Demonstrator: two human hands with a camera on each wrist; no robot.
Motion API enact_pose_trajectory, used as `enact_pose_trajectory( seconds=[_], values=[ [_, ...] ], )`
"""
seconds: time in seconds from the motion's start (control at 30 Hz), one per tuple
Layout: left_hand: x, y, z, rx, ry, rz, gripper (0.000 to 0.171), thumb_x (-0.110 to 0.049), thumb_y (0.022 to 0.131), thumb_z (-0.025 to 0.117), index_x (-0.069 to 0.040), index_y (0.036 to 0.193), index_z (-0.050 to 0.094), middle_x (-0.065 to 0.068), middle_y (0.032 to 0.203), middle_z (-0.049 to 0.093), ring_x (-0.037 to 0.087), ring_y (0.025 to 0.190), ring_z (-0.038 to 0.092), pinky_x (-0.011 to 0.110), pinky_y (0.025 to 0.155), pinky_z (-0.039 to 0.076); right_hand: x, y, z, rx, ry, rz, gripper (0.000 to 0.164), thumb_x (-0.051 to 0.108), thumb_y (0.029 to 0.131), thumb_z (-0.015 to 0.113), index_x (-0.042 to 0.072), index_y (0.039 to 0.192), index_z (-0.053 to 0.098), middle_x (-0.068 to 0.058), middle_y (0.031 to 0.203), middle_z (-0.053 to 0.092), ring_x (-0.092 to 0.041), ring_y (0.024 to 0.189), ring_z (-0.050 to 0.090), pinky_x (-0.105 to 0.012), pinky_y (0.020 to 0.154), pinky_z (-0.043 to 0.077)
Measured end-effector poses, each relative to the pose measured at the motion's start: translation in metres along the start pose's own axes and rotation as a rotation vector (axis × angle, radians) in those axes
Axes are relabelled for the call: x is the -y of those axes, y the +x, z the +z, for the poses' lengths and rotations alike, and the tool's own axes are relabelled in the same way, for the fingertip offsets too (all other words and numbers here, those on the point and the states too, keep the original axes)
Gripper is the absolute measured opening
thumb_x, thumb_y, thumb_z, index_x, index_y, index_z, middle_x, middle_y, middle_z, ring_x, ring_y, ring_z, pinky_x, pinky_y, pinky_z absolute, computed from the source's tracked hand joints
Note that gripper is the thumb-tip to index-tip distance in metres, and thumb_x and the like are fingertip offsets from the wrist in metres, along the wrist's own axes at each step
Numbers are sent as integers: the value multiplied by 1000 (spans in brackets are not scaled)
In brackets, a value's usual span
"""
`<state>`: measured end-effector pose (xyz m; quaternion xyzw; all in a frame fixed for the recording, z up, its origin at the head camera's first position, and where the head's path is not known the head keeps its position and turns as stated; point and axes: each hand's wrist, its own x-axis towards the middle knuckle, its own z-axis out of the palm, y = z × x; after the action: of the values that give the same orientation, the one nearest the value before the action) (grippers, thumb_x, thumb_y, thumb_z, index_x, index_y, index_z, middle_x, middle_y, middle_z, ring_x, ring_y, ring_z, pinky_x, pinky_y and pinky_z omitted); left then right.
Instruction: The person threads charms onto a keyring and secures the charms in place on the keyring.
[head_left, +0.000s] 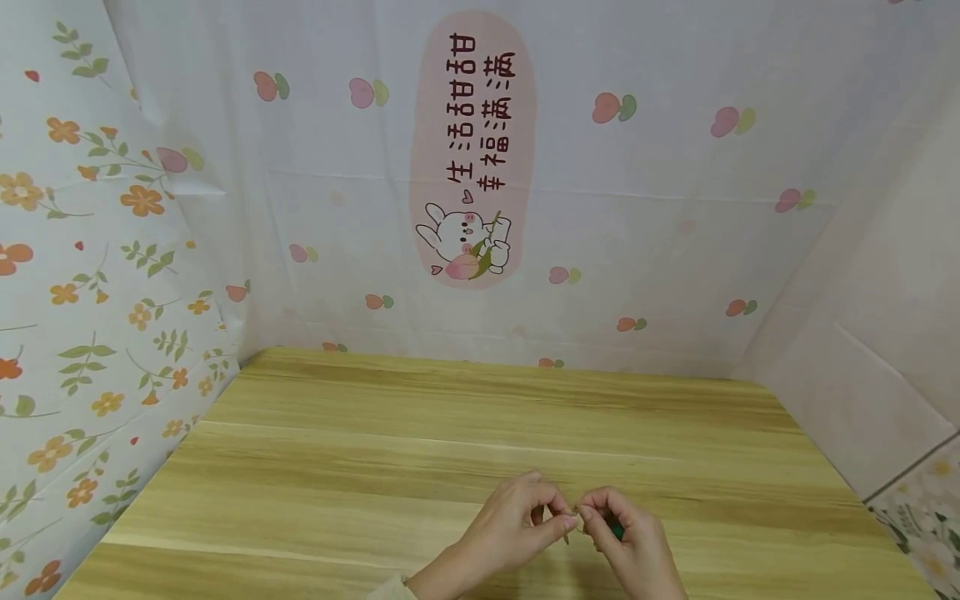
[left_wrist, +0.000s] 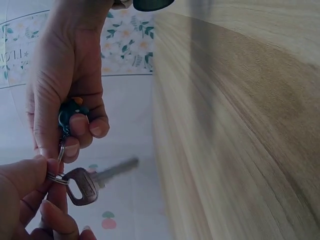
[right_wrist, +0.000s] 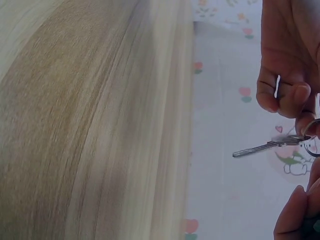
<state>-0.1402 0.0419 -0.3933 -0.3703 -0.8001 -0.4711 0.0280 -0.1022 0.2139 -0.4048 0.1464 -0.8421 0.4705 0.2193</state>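
Observation:
Above the table, my left hand [head_left: 517, 521] pinches a metal split ring [left_wrist: 58, 179] between thumb and forefinger. A metal key [left_wrist: 89, 187] with an open-centred bow hangs from that ring, its blade pointing away from the fingers. My right hand [head_left: 633, 542] meets the left fingertips at the ring. Curled against its palm is a dark green keychain charm [left_wrist: 66, 116] with a bit of orange, partly hidden by the fingers. A short chain and link join the charm toward the ring. In the right wrist view the key [right_wrist: 267, 147] shows edge-on.
A wood-grain table [head_left: 360, 467] spreads beneath both hands. Behind it hangs a white cloth [head_left: 637, 233] printed with fruit and a rabbit. Floral cloth [head_left: 97, 333] covers the left side, and a pale panel [head_left: 862, 333] stands at the right.

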Motion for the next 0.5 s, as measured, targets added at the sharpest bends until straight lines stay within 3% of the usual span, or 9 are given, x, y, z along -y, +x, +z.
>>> enact_pose_trajectory(
  seconds=[0.17,0.33,0.5],
  values=[
    [1,0,-1,30,-34,-17,15,-22,90,64,-12,78,68,-8,75,60,-7,56,34,11,50,36,-1,-1,-1,21,-2,-32,19,-9,82,63,10,83,61,11,70,58,0,58,49,-22,49,45],
    [-1,-1,-1,48,-34,-53,18,-22,90,63,-12,77,67,-11,73,59,-7,53,34,11,47,35,-5,-3,0,30,-20,-107,8,-2,84,65,6,83,62,7,73,62,3,62,51,-21,49,45],
    [-1,-2,0,14,-7,-17,16,-21,90,64,-12,77,67,-9,76,59,-8,57,35,10,50,37,-3,-2,1,11,-25,-104,12,-2,85,64,9,84,61,7,71,60,3,61,49,-20,49,44]
  ],
)
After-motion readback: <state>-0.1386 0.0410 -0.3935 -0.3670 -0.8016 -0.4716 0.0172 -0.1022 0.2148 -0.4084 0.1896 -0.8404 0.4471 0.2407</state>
